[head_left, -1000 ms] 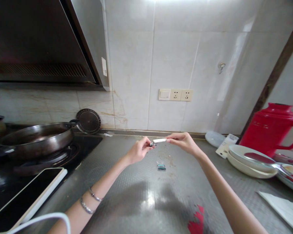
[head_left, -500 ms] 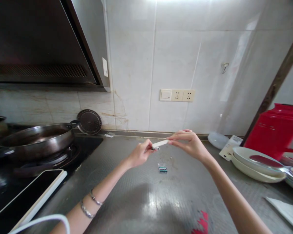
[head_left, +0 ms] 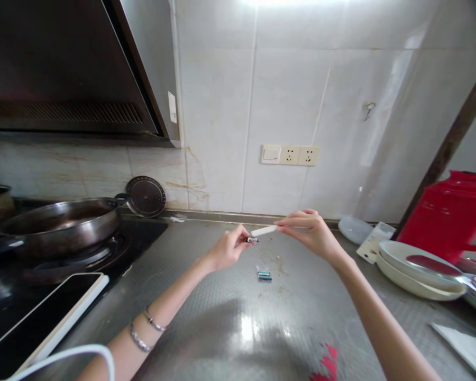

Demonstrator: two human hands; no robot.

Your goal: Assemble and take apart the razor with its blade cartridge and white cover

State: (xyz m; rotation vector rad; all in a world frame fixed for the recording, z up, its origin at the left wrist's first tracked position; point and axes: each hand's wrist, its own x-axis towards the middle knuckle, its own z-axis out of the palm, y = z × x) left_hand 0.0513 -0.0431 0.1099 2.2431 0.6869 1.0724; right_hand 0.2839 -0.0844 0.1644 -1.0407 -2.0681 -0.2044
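Note:
My left hand [head_left: 232, 247] is closed, its thumb and fingers pinching a small black-and-silver piece [head_left: 252, 239] too small to name. Across from it, my right hand [head_left: 307, 228] pinches one end of a slim white bar-shaped object [head_left: 264, 230]. The bar's other end lies close to my left fingertips and the small piece; whether they touch I cannot tell. Below both hands, a small teal-and-dark item with clear plastic [head_left: 264, 275] rests on the metal counter [head_left: 222, 328].
At left, a steel pan [head_left: 63, 222] sits on the black stove, with a phone-like device [head_left: 43, 328] and white cable [head_left: 91, 348] in front. At right stand stacked plates [head_left: 416, 280], a carton [head_left: 375, 242] and a red thermos [head_left: 448, 217]. Wall sockets [head_left: 289, 155] are behind.
The white bar has shifted slightly right and up with my right hand, and more of the black-and-silver piece shows in my left fingers. The view has moved a little.

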